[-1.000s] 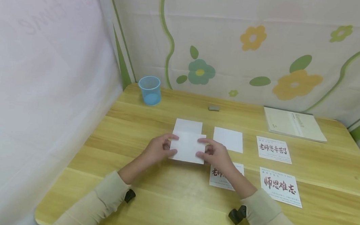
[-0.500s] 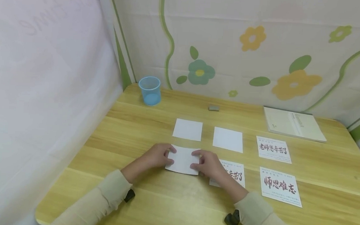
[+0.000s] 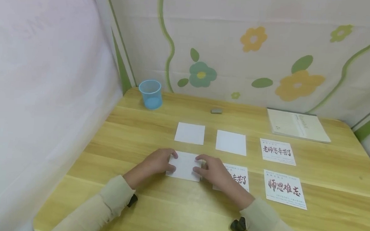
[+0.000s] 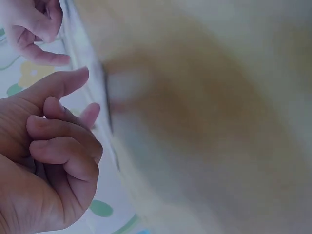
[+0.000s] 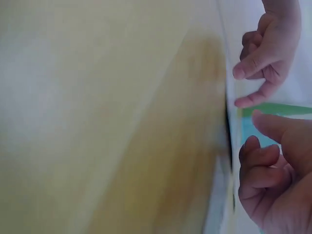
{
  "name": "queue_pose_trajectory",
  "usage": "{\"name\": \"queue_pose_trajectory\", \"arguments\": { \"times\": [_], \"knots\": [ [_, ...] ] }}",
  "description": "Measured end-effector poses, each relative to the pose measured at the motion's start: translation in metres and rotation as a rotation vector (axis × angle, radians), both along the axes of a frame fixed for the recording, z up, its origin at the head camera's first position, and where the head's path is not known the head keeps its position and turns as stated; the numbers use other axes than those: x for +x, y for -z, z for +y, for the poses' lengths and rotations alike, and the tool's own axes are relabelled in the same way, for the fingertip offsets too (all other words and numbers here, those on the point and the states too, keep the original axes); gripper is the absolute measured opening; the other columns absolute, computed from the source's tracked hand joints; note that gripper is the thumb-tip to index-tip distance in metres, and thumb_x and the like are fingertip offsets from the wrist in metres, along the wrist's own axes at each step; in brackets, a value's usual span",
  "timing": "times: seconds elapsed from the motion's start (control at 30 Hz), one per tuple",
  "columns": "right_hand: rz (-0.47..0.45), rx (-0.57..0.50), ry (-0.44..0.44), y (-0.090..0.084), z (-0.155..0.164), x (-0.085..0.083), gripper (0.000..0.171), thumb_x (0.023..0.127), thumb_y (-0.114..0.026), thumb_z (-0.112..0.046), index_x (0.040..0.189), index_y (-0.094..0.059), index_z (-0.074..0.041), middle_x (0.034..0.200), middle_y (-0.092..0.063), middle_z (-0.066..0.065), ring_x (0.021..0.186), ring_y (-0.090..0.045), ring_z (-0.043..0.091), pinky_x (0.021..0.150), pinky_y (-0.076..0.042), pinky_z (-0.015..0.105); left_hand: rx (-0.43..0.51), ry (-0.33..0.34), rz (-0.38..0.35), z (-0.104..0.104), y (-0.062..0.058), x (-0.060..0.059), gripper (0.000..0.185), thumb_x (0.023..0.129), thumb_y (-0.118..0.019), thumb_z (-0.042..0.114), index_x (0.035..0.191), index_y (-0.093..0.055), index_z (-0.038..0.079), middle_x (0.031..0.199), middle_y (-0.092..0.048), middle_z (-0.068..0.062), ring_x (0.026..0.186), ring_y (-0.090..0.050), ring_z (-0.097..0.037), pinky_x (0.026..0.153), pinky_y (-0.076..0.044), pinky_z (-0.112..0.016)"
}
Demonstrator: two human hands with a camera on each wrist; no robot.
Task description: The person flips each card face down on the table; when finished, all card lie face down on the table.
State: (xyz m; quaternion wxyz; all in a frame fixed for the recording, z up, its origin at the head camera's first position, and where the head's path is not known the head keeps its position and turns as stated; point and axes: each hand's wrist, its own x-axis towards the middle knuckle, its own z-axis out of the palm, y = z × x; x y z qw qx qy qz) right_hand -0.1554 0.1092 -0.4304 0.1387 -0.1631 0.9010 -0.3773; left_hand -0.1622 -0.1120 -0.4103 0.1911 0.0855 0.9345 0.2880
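Blank card, near left: one white square card (image 3: pixel 183 167), flat on the wood-grain surface (image 3: pixel 167 208), between the two hands; left edge beside the left fingers, right edge beside the right fingers.
Left hand: one left hand (image 3: pixel 157 161), at the card's left edge; thumb and forefinger reach towards the card with a gap between them, the other fingers loosely curled; released.
Right hand: one right hand (image 3: pixel 215 169), at the card's right edge; thumb and forefinger likewise parted, the rest bent beneath; released.
Fingertips and card: seen from above, the tips overlap both side edges; light contact cannot be told.
Blank cards, far row: two, a far left card (image 3: pixel 189 133), just beyond the one between the hands, and a far middle card (image 3: pixel 231 142) to its right.
Printed cards: three, with dark red lettering; a far right card (image 3: pixel 278 151), a near right card (image 3: pixel 284 188), and a near middle card (image 3: pixel 240 172) partly covered by the right forearm.
Booklet: one, cream cover (image 3: pixel 298 125), far right.
Block: one, small, grey (image 3: pixel 216 111), far middle.
Cup: one, translucent blue (image 3: pixel 151 94), upright, far left.
Backdrop: white cloth (image 3: pixel 223 44) with flowers and leaves, beyond the far edge.
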Motion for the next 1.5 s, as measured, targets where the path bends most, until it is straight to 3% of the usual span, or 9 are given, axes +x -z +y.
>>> {"name": "queue_pose_trajectory", "arguments": {
  "times": [0.13, 0.27, 0.47, 0.57, 0.73, 1.13, 1.3, 1.43, 1.5],
  "knots": [
    [-0.006, 0.055, 0.059, -0.01, 0.034, 0.004, 0.048, 0.074, -0.064, -0.035, 0.117, -0.049, -0.017, 0.06, -0.051, -0.002, 0.051, -0.046, 0.013, 0.045, -0.04, 0.028, 0.013, 0.041, -0.02, 0.008, -0.007, 0.001, 0.036, 0.072, -0.068, 0.025, 0.105, -0.055, 0.016, 0.099, -0.054, -0.001, 0.083, -0.048, -0.017, 0.07, -0.042, -0.033],
    [-0.02, 0.209, 0.07, -0.019, 0.075, 0.007, 0.059, 0.067, -0.07, -0.035, 0.118, -0.047, -0.016, 0.063, -0.049, 0.0, 0.054, -0.044, 0.014, 0.047, -0.039, 0.029, 0.007, 0.122, -0.036, 0.028, -0.011, 0.001, 0.045, 0.071, -0.069, 0.031, 0.111, -0.052, 0.019, 0.105, -0.054, 0.0, 0.089, -0.049, -0.015, 0.073, -0.042, -0.033],
    [-0.013, 0.422, -0.025, -0.028, 0.116, 0.011, 0.082, 0.053, -0.077, -0.038, 0.121, -0.041, -0.008, 0.1, -0.051, 0.013, 0.088, -0.05, 0.027, 0.076, -0.041, 0.044, -0.065, 0.226, -0.005, 0.08, -0.006, -0.003, 0.069, 0.065, -0.071, 0.036, 0.124, -0.039, 0.018, 0.104, -0.056, 0.0, 0.076, -0.05, -0.011, 0.066, -0.042, -0.029],
    [-0.037, 0.484, -0.04, -0.022, 0.121, 0.011, 0.092, 0.048, -0.079, -0.039, 0.123, -0.037, -0.008, 0.096, -0.049, 0.011, 0.081, -0.049, 0.024, 0.071, -0.043, 0.041, -0.114, 0.259, 0.0, 0.106, -0.003, -0.006, 0.075, 0.062, -0.074, 0.036, 0.125, -0.037, 0.016, 0.087, -0.057, 0.004, 0.064, -0.048, -0.01, 0.056, -0.04, -0.025],
    [-0.053, 0.528, -0.031, -0.01, 0.12, 0.006, 0.098, 0.041, -0.081, -0.039, 0.123, -0.035, -0.009, 0.084, -0.046, 0.005, 0.067, -0.045, 0.016, 0.059, -0.041, 0.031, -0.214, 0.28, -0.001, 0.136, 0.002, -0.007, 0.065, 0.055, -0.079, 0.035, 0.104, -0.042, 0.017, 0.069, -0.05, 0.004, 0.058, -0.047, -0.011, 0.049, -0.038, -0.024],
    [-0.096, 0.53, -0.054, -0.009, 0.119, -0.006, 0.098, 0.034, -0.082, -0.041, 0.114, -0.035, -0.01, 0.084, -0.043, 0.008, 0.068, -0.045, 0.02, 0.059, -0.041, 0.036, -0.246, 0.272, -0.009, 0.145, 0.001, -0.023, 0.069, 0.046, -0.083, 0.035, 0.096, -0.042, 0.014, 0.074, -0.048, 0.004, 0.062, -0.046, -0.013, 0.053, -0.038, -0.024],
    [-0.029, 0.485, -0.015, -0.007, 0.118, 0.001, 0.101, 0.041, -0.082, -0.034, 0.125, -0.029, -0.015, 0.092, -0.045, 0.008, 0.069, -0.046, 0.017, 0.059, -0.041, 0.032, -0.128, 0.205, 0.026, 0.143, 0.003, -0.024, 0.038, 0.059, -0.077, 0.026, 0.08, -0.048, 0.014, 0.069, -0.049, 0.003, 0.055, -0.046, -0.012, 0.047, -0.038, -0.023],
    [0.137, 0.391, 0.063, -0.011, 0.113, 0.015, 0.092, 0.062, -0.074, -0.022, 0.135, -0.019, -0.012, 0.099, -0.045, 0.014, 0.068, -0.046, 0.016, 0.055, -0.041, 0.026, 0.194, 0.096, -0.124, 0.136, -0.001, -0.022, 0.02, 0.072, -0.067, 0.018, 0.078, -0.049, 0.011, 0.064, -0.054, -0.001, 0.049, -0.045, -0.012, 0.041, -0.037, -0.023],
    [0.231, 0.351, 0.126, -0.017, 0.107, 0.022, 0.089, 0.071, -0.069, -0.028, 0.138, -0.013, -0.014, 0.105, -0.042, 0.016, 0.069, -0.046, 0.017, 0.052, -0.041, 0.025, 0.375, 0.041, -0.218, 0.133, -0.005, -0.019, 0.015, 0.076, -0.062, 0.016, 0.083, -0.05, 0.009, 0.065, -0.057, -0.004, 0.046, -0.045, -0.014, 0.039, -0.036, -0.023]
  ]
}}
